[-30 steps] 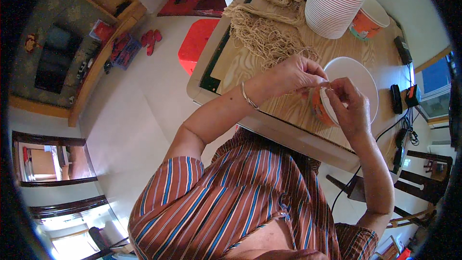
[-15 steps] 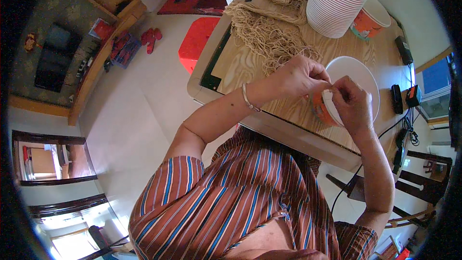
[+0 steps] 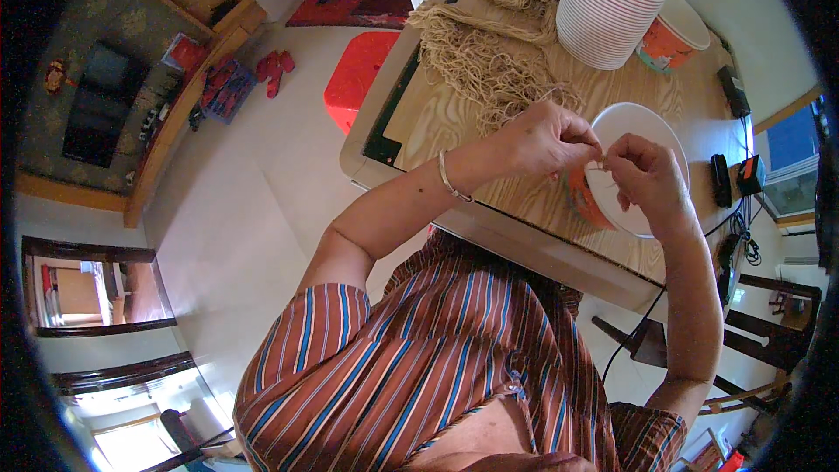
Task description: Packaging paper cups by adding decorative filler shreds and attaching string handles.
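Over a wide white paper tub (image 3: 648,122) with an orange printed side, my two hands meet almost fingertip to fingertip. My left hand (image 3: 552,140), with a bangle on its wrist, is closed in a pinch at the tub's left rim. My right hand (image 3: 651,177) also pinches, its thumb and forefinger together above the tub's mouth. A small pale bit shows between the fingertips, too small to name. Just beyond my left hand lies a tangled heap of thin tan strands (image 3: 498,61) on the wooden table (image 3: 612,249).
A tall stack of white paper tubs (image 3: 616,4) stands at the back, beside another orange-patterned tub (image 3: 673,39). Black adapters (image 3: 732,92) and cables (image 3: 743,227) line the table's right edge. A red stool (image 3: 358,79) is left of the table.
My right hand has turned and shifted slightly right, its fingers opening out more from the palm while still pinching. More of the tub's inside shows. My left hand has barely moved.
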A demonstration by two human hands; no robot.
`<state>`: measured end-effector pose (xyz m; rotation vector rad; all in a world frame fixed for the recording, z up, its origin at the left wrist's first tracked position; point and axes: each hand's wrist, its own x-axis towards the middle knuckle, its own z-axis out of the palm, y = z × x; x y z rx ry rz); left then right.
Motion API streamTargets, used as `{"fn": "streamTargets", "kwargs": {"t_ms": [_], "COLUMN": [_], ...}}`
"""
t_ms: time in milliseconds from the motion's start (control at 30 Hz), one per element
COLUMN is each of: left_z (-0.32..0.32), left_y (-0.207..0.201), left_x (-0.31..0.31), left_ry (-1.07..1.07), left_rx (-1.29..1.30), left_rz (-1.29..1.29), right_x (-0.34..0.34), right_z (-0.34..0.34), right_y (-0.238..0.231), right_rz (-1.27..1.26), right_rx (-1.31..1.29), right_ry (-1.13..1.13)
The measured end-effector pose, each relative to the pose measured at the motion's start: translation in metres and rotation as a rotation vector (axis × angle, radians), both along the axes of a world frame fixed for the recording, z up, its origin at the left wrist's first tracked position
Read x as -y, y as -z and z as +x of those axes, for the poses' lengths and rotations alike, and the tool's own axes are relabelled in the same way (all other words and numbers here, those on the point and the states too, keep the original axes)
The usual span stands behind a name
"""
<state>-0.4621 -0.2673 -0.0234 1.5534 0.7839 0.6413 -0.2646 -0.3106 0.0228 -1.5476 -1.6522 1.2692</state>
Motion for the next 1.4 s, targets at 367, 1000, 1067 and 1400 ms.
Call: {"fn": "streamTargets", "kwargs": {"t_ms": [367, 1000, 1067, 1400], "left_z": [-0.008, -0.011, -0.012, -0.015], "left_y": [0.01, 0.014, 0.015, 0.009], "left_x": [0.005, 0.01, 0.01, 0.01], "left_ry": [0.034, -0.005, -0.006, -0.006], "left_rx": [0.036, 0.106, 0.146, 0.162], "left_rz": [0.219, 0.082, 0.058, -0.14], "right_x": [-0.002, -0.001, 0.002, 0.011], "right_z": [-0.007, 0.004, 0.004, -0.012], "right_y": [-0.002, 0.01, 0.012, 0.016], "right_rz": [-0.117, -0.215, -0.181, 0.155], "right_rx": [-0.136, -0.405, -0.424, 0.017], "right_ry": [0.001, 0.046, 0.0, -0.098]}}
